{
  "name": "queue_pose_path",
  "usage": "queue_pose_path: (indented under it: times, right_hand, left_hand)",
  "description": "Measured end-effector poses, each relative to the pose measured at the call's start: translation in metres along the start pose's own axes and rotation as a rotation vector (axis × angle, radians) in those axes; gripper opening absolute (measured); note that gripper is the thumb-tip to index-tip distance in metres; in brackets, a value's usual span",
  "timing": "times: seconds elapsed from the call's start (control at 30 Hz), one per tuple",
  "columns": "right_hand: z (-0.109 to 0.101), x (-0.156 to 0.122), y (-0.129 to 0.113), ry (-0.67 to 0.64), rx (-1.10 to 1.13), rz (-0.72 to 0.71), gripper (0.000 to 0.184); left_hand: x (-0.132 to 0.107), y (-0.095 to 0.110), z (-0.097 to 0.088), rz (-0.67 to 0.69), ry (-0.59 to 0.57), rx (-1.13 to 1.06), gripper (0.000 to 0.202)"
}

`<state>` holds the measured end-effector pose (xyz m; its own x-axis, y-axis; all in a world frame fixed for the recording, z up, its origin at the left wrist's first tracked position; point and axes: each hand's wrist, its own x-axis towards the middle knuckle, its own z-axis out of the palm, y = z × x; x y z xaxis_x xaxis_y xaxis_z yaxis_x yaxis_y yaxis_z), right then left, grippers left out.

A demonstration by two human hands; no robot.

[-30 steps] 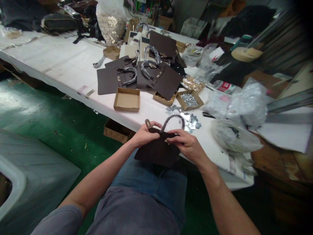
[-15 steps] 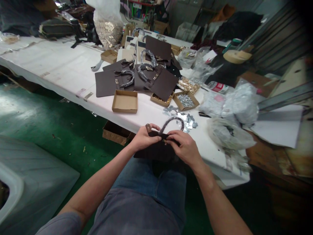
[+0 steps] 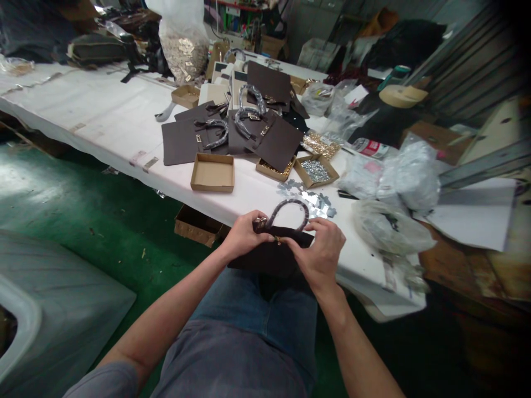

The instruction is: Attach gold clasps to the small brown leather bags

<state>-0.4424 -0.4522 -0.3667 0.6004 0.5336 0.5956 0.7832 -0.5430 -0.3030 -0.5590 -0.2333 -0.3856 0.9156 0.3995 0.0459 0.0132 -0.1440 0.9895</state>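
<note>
A dark brown bag panel (image 3: 265, 260) rests over my lap at the table edge, its plastic-wrapped handle (image 3: 289, 205) arching up from the top. My left hand (image 3: 244, 234) grips the panel's upper edge at the left, fingers behind and thumb in front. At the right, my right hand (image 3: 321, 246) holds the same edge, its thumb reaching toward a small gold metal fitting (image 3: 277, 240) at the middle. Both thumb tips lie close to that fitting. A metal piece (image 3: 261, 223) shows by my left fingers. The fingertips behind the panel are partly hidden.
On the white table (image 3: 124, 116) lie more brown panels with handles (image 3: 186, 138), an open cardboard box (image 3: 212, 172), a box of silver pieces (image 3: 316, 170) and scattered flat metal plates (image 3: 317, 204). Plastic bags (image 3: 390, 226) crowd the right side. A grey bin (image 3: 62, 298) stands at left.
My right hand has turned and opened out a little, its fingers rising behind the edge and its thumb moving toward the gold fitting. The metal piece by my left fingers has tilted down.
</note>
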Motion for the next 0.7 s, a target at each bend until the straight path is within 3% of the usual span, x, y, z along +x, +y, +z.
queue_pose_path:
  times: [0.07, 0.13, 0.17, 0.23, 0.3, 0.5, 0.6, 0.7]
  right_hand:
    - [0.005, -0.004, 0.002, 0.016, 0.056, 0.141, 0.085]
    - [0.010, -0.005, 0.008, -0.092, 0.173, 0.280, 0.114]
    - [0.012, -0.005, 0.011, -0.174, 0.239, 0.342, 0.120]
    - [0.014, -0.004, 0.017, -0.321, 0.333, 0.425, 0.108]
    - [0.015, -0.003, 0.022, -0.387, 0.359, 0.428, 0.083]
    - [0.015, 0.002, 0.026, -0.388, 0.356, 0.310, 0.044]
    - [0.014, 0.004, 0.027, -0.437, 0.426, 0.382, 0.033]
    - [0.016, 0.005, 0.028, -0.449, 0.420, 0.437, 0.036]
  left_hand:
    - [0.001, -0.002, 0.001, 0.008, 0.007, 0.000, 0.035]
    - [0.001, -0.008, 0.002, 0.016, 0.023, -0.010, 0.035]
    - [0.001, -0.011, 0.003, 0.014, 0.032, -0.015, 0.035]
    - [0.000, -0.016, 0.004, 0.008, 0.040, -0.020, 0.037]
    - [-0.001, -0.020, 0.006, -0.008, 0.049, -0.039, 0.038]
    - [0.000, -0.026, 0.012, -0.036, 0.076, -0.143, 0.035]
    - [0.000, -0.029, 0.014, -0.054, 0.095, -0.178, 0.035]
    - [0.000, -0.032, 0.016, -0.057, 0.115, -0.181, 0.036]
